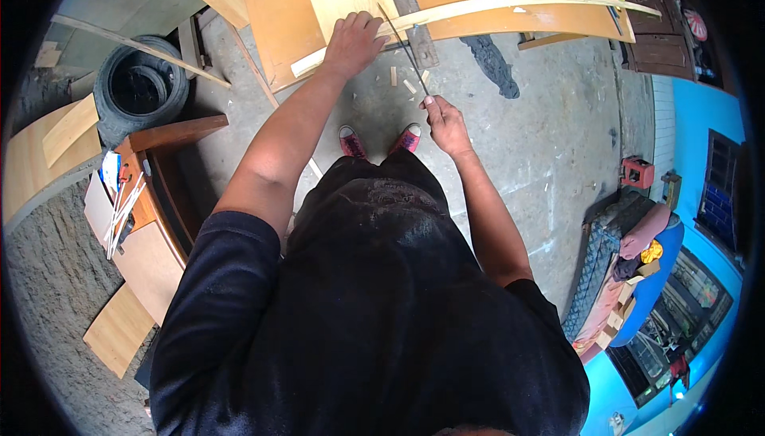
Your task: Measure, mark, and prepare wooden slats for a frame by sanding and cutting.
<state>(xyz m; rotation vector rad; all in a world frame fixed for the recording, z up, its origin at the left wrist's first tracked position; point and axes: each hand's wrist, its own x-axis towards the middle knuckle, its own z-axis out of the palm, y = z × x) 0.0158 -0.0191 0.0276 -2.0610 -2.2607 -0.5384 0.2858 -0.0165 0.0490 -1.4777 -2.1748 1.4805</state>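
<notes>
My left hand (354, 44) lies over a long, thin wooden strip (494, 3), holding it down near its left end, with the fingers reaching past it onto a pale board (351, 5). The strip runs across the front of an orange-brown tabletop (275, 25). Closed around the near end of a saw is my right hand (446, 125). The saw's thin dark blade (402, 44) is seen almost edge-on and crosses the strip just right of my left hand. The grip is mostly hidden inside the fist.
A dark metal bar (408, 5) lies beside the pale board. Small wood offcuts (409, 86) and a dark cloth (492, 67) are on the concrete floor. Tyres (139, 77) and a wooden cabinet (179, 133) stand at left. Heaped cushions (610, 261) sit at right.
</notes>
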